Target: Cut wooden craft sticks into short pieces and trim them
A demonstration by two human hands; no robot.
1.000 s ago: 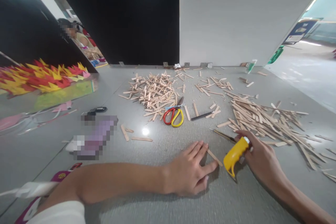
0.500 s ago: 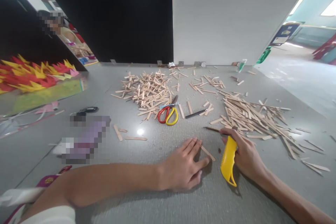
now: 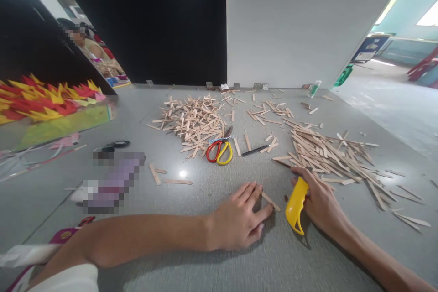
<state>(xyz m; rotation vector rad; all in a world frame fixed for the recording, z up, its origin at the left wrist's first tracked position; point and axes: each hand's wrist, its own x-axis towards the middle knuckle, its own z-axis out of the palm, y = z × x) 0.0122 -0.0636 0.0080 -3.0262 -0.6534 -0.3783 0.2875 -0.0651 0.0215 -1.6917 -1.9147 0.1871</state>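
My left hand (image 3: 237, 219) rests on the table with its fingers stretched forward. Its fingertips and thumb hold down a wooden craft stick (image 3: 271, 201). To the right, my right hand (image 3: 320, 198) is closed around a yellow-handled hand saw (image 3: 296, 205). The saw's narrow dark blade points left, apart from the held stick, and its teeth are too small to make out. Scissors (image 3: 219, 151) with one red and one yellow handle lie ahead of my left hand, beside a black pen-like tool (image 3: 256, 149).
A heap of short sticks (image 3: 195, 121) lies at the back middle, and longer sticks (image 3: 321, 148) are piled at right. Upright black and white panels (image 3: 290, 23) close off the back. Folded red and yellow paper (image 3: 51, 100) fills the left. A person (image 3: 91, 48) sits beyond.
My right hand has shifted the saw slightly, so the blade tip sits a little farther right and higher. My left hand stays on the stick.
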